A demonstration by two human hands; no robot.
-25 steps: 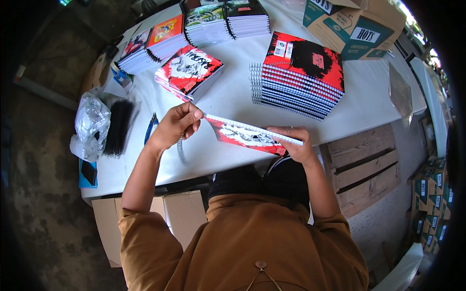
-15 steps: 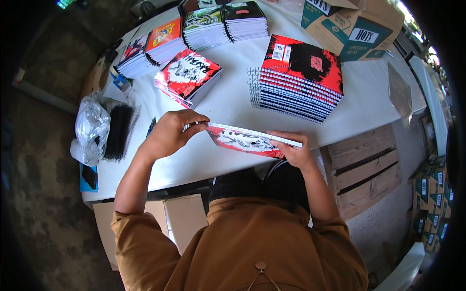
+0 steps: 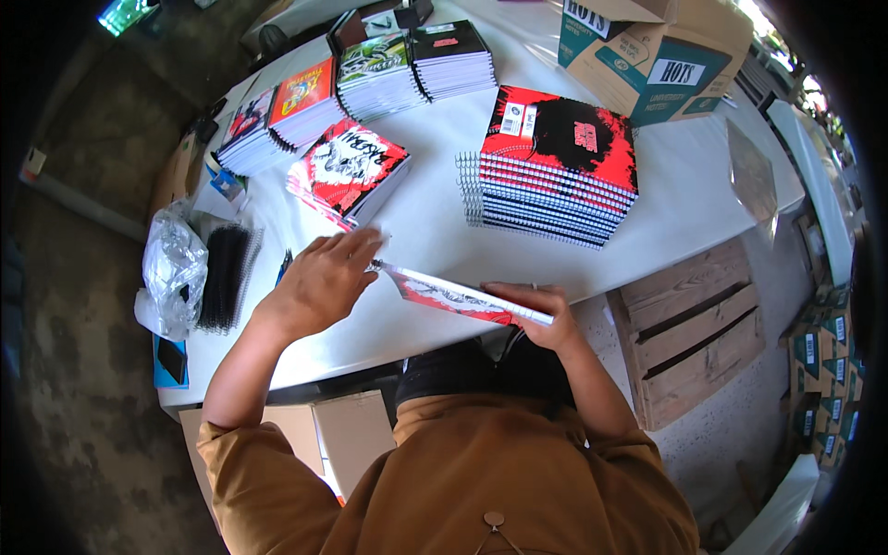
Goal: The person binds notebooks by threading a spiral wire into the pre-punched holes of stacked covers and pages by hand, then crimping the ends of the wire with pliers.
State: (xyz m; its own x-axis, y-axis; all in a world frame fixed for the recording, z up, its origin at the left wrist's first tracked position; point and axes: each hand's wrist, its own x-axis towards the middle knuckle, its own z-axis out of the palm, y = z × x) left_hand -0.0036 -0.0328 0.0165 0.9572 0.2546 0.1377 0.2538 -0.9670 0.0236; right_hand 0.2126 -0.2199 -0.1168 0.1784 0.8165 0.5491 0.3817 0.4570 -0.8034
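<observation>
A thin notebook [image 3: 453,298] with a red, black and white cover is held on edge above the table's front, its page edges facing up. My right hand [image 3: 541,313] grips its right end, thumb and fingers on either side. At its left end, where a short bit of dark wire coil shows, my left hand [image 3: 324,282] has its fingers stretched out and slightly blurred, the thumb near the coil. Just beyond that hand lies a small stack of similar covers and pages [image 3: 351,176]. To the right stands a tall stack of spiral notebooks [image 3: 560,171] with red and black covers.
More notebook stacks [image 3: 375,79] line the table's [image 3: 425,199] far side. A carton [image 3: 657,65] stands far right. At left are black spiral coils [image 3: 225,277] and a clear plastic bag [image 3: 174,268]. A wooden pallet [image 3: 689,333] is on the floor at right.
My left fingers have loosened from their pinch at the coil end and lifted. The notebook's right end has dipped toward me with my right hand. The whole view has shifted slightly.
</observation>
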